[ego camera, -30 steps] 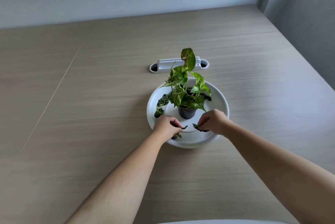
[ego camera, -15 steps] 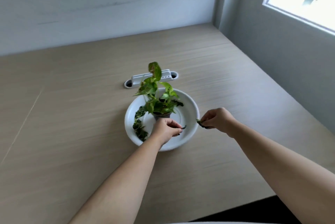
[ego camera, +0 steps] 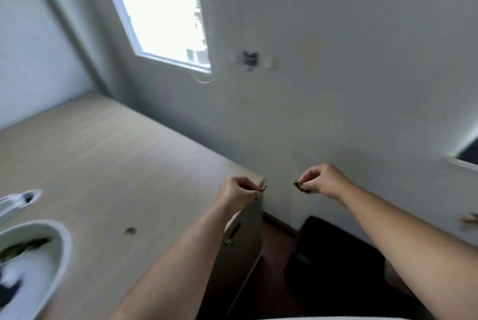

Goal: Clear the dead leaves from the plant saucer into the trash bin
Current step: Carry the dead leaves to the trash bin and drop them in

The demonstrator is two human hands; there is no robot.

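Past the tabletop (ego camera: 108,164) corner, both hands are out over the floor gap beside the wall. Left hand (ego camera: 236,191) pinches a thin dark leaf scrap (ego camera: 263,188) between fingertips, roughly above the tabletop edge. Right hand (ego camera: 322,181) pinches a small green-brown leaf bit (ego camera: 297,184), clear of the tabletop. Hands near each other, not touching.

Dark boxy shape (ego camera: 328,255) on the floor below the right arm is probably the trash bin; blurred, cannot confirm, opening not readable.

Progress: mid-carry, first batch lifted but not dropped. Saucer (ego camera: 60,247) sits at far left edge of view, well apart from the hands, and dark leaves (ego camera: 24,246) are still lying in it, so more trips look needed. Plant pot only shows as a dark smear at the saucer's lower part.

Versus half a second ago: view has swung hard right, saucer gone from centre to left edge, window now upper left. Left hand has left the saucer, right hand has moved further off the tabletop. Both pinches look unchanged. Heavy motion blur now.
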